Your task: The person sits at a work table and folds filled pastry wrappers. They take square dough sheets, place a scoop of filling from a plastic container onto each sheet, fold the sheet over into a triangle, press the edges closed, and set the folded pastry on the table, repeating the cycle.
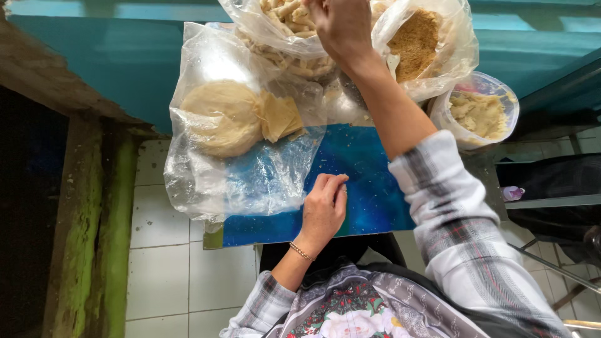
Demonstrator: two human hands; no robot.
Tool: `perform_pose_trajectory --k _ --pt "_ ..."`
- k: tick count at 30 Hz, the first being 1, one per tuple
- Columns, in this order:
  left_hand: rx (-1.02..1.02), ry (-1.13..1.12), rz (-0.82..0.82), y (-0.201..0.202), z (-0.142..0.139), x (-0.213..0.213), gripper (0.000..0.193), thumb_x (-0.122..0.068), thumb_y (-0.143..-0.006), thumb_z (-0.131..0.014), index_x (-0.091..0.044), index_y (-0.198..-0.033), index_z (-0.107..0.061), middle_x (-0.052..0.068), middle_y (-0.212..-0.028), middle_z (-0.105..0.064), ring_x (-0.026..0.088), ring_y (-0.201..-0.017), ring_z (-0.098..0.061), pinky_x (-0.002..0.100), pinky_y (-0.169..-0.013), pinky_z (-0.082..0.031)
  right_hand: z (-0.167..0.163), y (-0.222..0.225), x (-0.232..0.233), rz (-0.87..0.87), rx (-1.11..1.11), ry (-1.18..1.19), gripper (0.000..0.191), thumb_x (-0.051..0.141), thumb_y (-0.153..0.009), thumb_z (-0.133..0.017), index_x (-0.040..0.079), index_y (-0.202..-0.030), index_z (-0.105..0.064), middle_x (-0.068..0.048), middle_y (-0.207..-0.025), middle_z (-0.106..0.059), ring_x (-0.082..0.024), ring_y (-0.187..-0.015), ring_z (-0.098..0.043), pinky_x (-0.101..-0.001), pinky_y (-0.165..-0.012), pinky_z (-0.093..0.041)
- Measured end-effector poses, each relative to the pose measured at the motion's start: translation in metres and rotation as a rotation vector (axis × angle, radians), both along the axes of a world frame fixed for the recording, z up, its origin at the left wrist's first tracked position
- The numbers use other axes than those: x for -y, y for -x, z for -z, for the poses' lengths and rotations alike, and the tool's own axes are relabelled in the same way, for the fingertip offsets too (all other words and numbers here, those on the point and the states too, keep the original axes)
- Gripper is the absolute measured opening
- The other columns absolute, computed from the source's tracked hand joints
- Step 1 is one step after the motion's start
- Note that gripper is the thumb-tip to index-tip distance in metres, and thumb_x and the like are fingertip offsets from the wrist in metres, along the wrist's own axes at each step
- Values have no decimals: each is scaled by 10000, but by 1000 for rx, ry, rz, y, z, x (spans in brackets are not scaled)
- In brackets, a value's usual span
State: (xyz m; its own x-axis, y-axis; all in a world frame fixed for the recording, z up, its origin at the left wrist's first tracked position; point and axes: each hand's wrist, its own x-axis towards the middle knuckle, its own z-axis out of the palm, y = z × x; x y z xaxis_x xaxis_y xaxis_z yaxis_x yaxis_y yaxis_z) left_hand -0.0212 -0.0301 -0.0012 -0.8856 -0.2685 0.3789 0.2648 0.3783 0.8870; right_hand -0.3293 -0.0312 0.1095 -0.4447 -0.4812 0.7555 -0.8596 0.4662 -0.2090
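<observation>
My right hand reaches forward into a clear plastic bag of pale finger-shaped pieces at the far edge of the blue board; whether it grips anything is hidden. My left hand rests on the blue board with fingers curled together, holding nothing I can see, right beside the edge of a big clear plastic sheet. On that sheet lies a stack of round pale dough wrappers with a few folded squares next to it.
A bag of brown crumbs sits at the far right. A clear tub of pale filling stands beyond the board's right edge. Teal wall ahead, white floor tiles below left, a mossy post at left, a metal frame at right.
</observation>
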Motion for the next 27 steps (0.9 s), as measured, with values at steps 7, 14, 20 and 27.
perform_pose_trajectory --k 7,14,20,27 --pt "-50 66 8 3 3 -3 157 -4 -922 -649 -26 -1072 -692 144 -994 -669 342 -831 -687 408 -719 -560 5 -108 -27 51 -64 -701 150 129 -784 -780 120 -928 -738 -110 -935 -725 -286 -919 -717 -420 -651 -598" --pt "-53 148 10 9 22 -4 171 -14 -878 -648 -3 -1048 -659 191 -1020 -666 406 -896 -676 471 -763 -549 84 -150 33 53 203 -663 732 422 -680 -855 -92 -1129 -590 -217 -1032 -637 -333 -1008 -637 -392 -657 -603" --pt "-40 103 -28 11 27 -1 161 -31 -898 -656 -11 -1057 -672 185 -1055 -703 403 -877 -681 453 -740 -554 130 -122 38 194 -122 -692 313 128 -894 -789 -8 -1114 -611 -145 -1081 -648 -280 -1050 -672 -322 -747 -603" --pt "41 -367 71 19 28 7 284 -80 -989 -605 -43 -1270 -628 96 -1118 -698 214 -908 -708 333 -805 -577 74 -83 -57 -138 1144 44 379 124 -898 -655 42 -1268 -662 -144 -1064 -737 -179 -870 -686 -340 -726 -599"
